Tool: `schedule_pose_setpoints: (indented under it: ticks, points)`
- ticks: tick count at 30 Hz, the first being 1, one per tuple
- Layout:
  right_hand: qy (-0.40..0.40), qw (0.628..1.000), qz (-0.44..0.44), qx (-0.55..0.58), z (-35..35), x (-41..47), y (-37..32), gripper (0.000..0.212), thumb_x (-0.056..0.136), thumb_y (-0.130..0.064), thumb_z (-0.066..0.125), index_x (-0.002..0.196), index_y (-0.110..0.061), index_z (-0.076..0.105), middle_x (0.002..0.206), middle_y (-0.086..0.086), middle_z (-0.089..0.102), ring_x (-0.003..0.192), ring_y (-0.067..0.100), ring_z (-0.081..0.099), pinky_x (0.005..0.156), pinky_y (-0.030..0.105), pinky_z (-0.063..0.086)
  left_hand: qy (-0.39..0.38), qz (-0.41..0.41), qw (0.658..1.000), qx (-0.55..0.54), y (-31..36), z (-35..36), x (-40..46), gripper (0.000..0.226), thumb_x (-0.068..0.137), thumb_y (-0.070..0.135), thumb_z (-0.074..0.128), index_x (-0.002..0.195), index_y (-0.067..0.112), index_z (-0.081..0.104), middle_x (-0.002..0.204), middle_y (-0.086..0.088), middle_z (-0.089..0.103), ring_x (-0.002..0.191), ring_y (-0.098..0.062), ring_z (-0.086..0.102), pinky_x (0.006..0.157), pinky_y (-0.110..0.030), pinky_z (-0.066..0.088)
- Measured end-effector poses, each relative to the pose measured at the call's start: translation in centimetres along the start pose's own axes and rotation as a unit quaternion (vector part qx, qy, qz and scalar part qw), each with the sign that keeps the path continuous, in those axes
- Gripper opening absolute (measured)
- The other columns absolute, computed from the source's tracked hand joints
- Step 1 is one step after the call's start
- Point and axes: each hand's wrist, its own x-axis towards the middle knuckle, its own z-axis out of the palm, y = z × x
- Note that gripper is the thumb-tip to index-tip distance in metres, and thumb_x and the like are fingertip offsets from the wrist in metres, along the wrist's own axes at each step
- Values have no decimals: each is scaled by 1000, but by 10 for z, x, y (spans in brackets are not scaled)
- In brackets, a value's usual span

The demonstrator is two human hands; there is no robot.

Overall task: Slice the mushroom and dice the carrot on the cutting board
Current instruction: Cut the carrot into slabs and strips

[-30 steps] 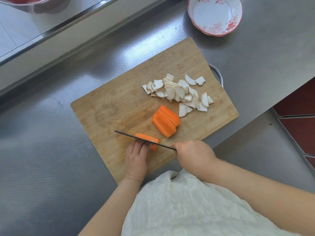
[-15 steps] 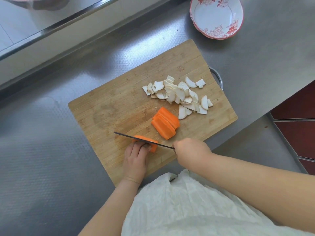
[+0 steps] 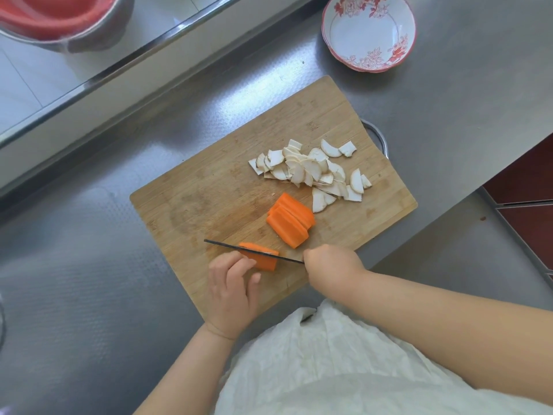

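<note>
A wooden cutting board (image 3: 209, 190) lies at an angle on the steel counter. A pile of white mushroom slices (image 3: 311, 172) sits on its right part. Just below the pile lies a fanned stack of flat carrot slabs (image 3: 291, 221). Near the board's front edge, my left hand (image 3: 232, 290) holds a carrot piece (image 3: 263, 259) with curled fingers. My right hand (image 3: 332, 266) grips the handle of a thin dark knife (image 3: 254, 251), whose blade runs across the top of that carrot piece.
A white bowl with red flowers (image 3: 369, 34) stands on the counter beyond the board. A metal bowl with a red inside (image 3: 65, 22) sits at the top left behind a raised steel ledge (image 3: 119, 70). The counter's edge drops off at the right.
The camera has shifted slightly. The knife stays over the carrot piece, and my left hand's fingers have slid a little along that piece.
</note>
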Motion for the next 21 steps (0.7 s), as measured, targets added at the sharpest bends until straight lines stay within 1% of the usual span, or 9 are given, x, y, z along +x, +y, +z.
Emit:
schedule_pose_setpoints:
  ticks: [2, 4, 6, 8, 10, 14, 16, 18, 21]
  points:
    - [9, 1000, 4, 0, 1, -3, -1, 22, 92, 0, 40, 98, -14, 56, 92, 6, 62, 80, 26, 58, 54, 27, 36, -59, -14, 998, 28, 12, -14, 46, 33, 102, 30, 33, 96, 10, 57, 99, -6, 56, 91, -24, 51, 83, -31, 38]
    - [16, 1000, 5, -4, 4, -6, -3, 24, 92, 0, 40, 106, -11, 57, 100, 8, 64, 89, 27, 63, 61, 29, 39, -264, -46, 957, 114, 18, -16, 92, 49, 103, 42, 22, 85, 14, 59, 87, 1, 57, 84, -22, 53, 77, -33, 40]
    - [26, 1000, 1, -4, 7, -9, -4, 23, 92, 0, 41, 106, -10, 56, 100, 8, 65, 89, 28, 64, 62, 29, 39, -495, -100, 843, 186, 20, -2, 122, 63, 99, 56, 12, 82, 16, 58, 78, 1, 57, 77, -22, 56, 72, -37, 46]
    - [36, 999, 3, -5, 8, -12, -6, 23, 91, 0, 42, 107, -9, 56, 99, 8, 65, 89, 28, 64, 61, 30, 39, -625, -147, 740, 201, 15, 17, 131, 72, 95, 65, 9, 85, 15, 59, 72, -2, 58, 70, -20, 57, 69, -35, 47]
    - [33, 999, 7, -6, 9, -14, -8, 23, 92, 0, 43, 109, -9, 55, 99, 7, 65, 89, 28, 64, 61, 30, 39, -660, -156, 709, 192, 10, 29, 127, 73, 93, 69, 10, 87, 13, 57, 71, -4, 58, 66, -18, 54, 73, -36, 46]
    - [19, 1000, 18, 10, 3, -16, -14, 23, 92, 0, 45, 108, -11, 59, 103, 6, 64, 95, 27, 63, 64, 30, 41, -682, -170, 689, 177, 8, 32, 127, 71, 93, 69, 10, 93, 14, 54, 92, -6, 62, 77, -23, 57, 81, -37, 45]
    - [14, 1000, 19, 13, -2, -17, -17, 24, 90, 1, 47, 106, -12, 61, 104, 6, 64, 96, 26, 62, 66, 30, 42, -688, -180, 682, 173, 9, 29, 130, 77, 93, 69, 9, 105, 11, 58, 86, -5, 60, 85, -26, 58, 82, -36, 43]
    - [11, 1000, 18, 9, -5, -19, -19, 24, 89, 2, 49, 104, -11, 62, 104, 7, 64, 96, 26, 62, 66, 30, 43, -692, -187, 676, 172, 10, 26, 132, 81, 92, 70, 8, 113, 10, 59, 79, -4, 55, 79, -23, 54, 82, -36, 42]
    - [13, 1000, 14, 3, -8, -23, -22, 23, 88, 3, 51, 104, -11, 62, 104, 7, 64, 96, 26, 62, 66, 30, 43, -699, -189, 668, 173, 12, 24, 132, 82, 93, 68, 8, 118, 9, 58, 84, -4, 53, 78, -21, 50, 83, -35, 41]
